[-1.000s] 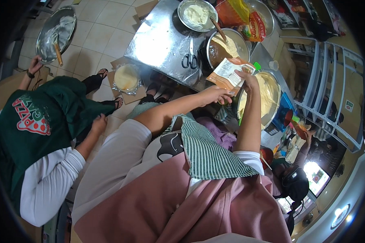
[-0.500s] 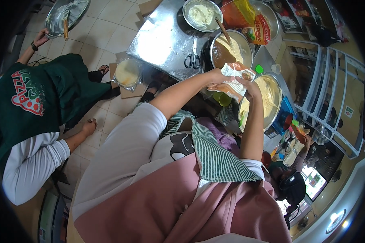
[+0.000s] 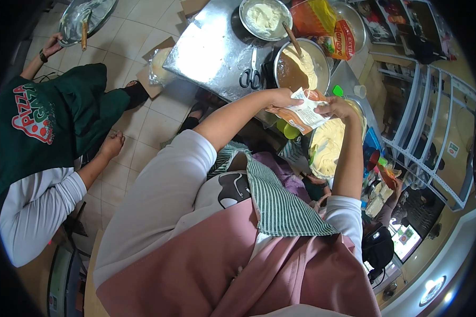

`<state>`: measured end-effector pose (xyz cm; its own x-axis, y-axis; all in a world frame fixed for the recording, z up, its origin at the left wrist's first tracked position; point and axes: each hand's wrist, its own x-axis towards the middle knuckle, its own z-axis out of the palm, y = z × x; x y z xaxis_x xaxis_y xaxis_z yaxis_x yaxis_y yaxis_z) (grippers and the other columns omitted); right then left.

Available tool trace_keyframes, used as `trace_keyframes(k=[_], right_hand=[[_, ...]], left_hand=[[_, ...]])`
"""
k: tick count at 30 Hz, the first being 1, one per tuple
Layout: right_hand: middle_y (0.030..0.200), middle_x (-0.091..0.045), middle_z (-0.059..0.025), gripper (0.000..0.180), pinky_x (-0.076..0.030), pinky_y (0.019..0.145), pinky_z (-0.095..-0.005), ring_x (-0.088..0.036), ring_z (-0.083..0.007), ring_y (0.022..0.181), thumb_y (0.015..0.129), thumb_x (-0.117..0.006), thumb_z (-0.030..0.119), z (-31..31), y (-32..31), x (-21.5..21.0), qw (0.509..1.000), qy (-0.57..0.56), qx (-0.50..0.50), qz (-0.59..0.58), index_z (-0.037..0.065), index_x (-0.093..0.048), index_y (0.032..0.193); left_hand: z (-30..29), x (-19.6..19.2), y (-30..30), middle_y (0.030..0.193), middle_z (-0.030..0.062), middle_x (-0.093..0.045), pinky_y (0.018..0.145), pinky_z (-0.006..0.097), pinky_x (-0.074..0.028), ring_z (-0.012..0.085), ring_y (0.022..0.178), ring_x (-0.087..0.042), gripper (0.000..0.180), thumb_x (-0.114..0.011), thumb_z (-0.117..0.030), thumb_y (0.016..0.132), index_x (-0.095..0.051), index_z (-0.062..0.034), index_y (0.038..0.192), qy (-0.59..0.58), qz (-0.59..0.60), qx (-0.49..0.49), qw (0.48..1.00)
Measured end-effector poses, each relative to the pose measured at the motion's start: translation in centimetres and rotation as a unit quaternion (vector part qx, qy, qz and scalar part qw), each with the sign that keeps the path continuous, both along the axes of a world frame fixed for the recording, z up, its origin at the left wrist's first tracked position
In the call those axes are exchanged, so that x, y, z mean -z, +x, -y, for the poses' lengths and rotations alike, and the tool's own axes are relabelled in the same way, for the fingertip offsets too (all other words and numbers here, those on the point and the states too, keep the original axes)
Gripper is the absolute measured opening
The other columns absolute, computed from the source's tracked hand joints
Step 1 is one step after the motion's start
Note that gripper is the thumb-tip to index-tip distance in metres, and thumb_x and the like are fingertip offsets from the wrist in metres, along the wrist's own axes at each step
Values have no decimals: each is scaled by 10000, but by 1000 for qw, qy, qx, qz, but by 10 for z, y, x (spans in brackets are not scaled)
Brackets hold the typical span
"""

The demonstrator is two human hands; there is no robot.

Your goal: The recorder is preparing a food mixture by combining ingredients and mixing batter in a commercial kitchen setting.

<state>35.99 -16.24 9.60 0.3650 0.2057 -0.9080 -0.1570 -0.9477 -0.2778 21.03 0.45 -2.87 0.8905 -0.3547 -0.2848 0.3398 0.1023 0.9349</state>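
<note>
Hands meet at a small paper packet (image 3: 304, 110), white and orange, held over the near edge of the steel counter (image 3: 211, 50). Left hand (image 3: 281, 98): fingers clenched on the packet's left edge, forearm stretched out from a white sleeve. Right hand (image 3: 337, 108): fingers pinching the packet's upper right corner, thumb on top. Just beyond the fingers stands a steel pot (image 3: 301, 66) with brown liquid and a pale mass inside, a wooden spoon (image 3: 292, 40) leaning in it. Directly below the right fingers lies a wide bowl of pale yellow dough (image 3: 328, 145); two small green cups (image 3: 286, 129) sit under the packet. Left of the left fingers, black-handled scissors (image 3: 251, 74) rest flat on the counter. Farther beyond the fingers: a steel bowl of white cream (image 3: 264, 17) and an orange-and-yellow bag (image 3: 322, 24). Well to the left of both hands, a second person in a green shirt (image 3: 42, 116) crouches on the tiled floor (image 3: 137, 37), one hand (image 3: 50, 47) at a round metal tray (image 3: 84, 16), the other hand (image 3: 112, 143) lowered toward the tiles. A green-striped cloth (image 3: 280, 206) hangs over the wearer's pink apron (image 3: 206, 264).
</note>
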Motion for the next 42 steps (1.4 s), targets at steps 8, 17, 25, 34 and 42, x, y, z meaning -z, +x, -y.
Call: trace_keyframes(k=[8, 17, 25, 34, 42], right_hand=[[696, -579, 0, 361, -478, 591, -262, -547, -117, 619, 686, -816, 312, -49, -20, -21, 996, -75, -27, -47, 33, -638, 831], [627, -552, 20, 332, -375, 450, -197, -488, -68, 508, 719, -796, 303, -26, 1, 27, 1000, 2, -23, 4, 25, -632, 795], [616, -560, -3, 431, -406, 461, -237, -496, -98, 494, 722, -767, 419, -36, 8, 22, 999, -4, -51, -1, 10, -638, 756], [550, -512, 7, 465, -397, 436, -272, -449, -105, 468, 768, -696, 488, -52, 24, 19, 995, 6, -97, 9, 44, -604, 662], [518, -432, 39, 342, -265, 396, -249, -349, -72, 437, 837, -669, 364, -51, 15, 26, 995, -9, -50, 82, 73, -593, 675]], left_hand=[[-7, 5, -5, 995, 207, -644, 790, 332, -462, 246, 878, -617, 572, -574, -450, 869, -609, 95, 1042, -16, -34, -54, 998], [-9, 0, 9, 888, 137, -656, 746, 311, -455, 176, 800, -600, 488, -591, -409, 877, -635, 69, 970, -12, -73, -89, 993], [-1, 6, 25, 870, 194, -646, 724, 344, -462, 242, 779, -615, 505, -525, -403, 903, -626, 89, 952, 40, -93, -80, 992], [-1, 4, 38, 847, 171, -659, 710, 332, -471, 203, 759, -624, 468, -553, -403, 894, -637, 56, 928, 76, -86, -113, 987], [-1, -13, 39, 901, 271, -628, 776, 428, -451, 404, 855, -609, 577, -418, -471, 926, -627, 66, 936, 146, -74, -107, 981]])
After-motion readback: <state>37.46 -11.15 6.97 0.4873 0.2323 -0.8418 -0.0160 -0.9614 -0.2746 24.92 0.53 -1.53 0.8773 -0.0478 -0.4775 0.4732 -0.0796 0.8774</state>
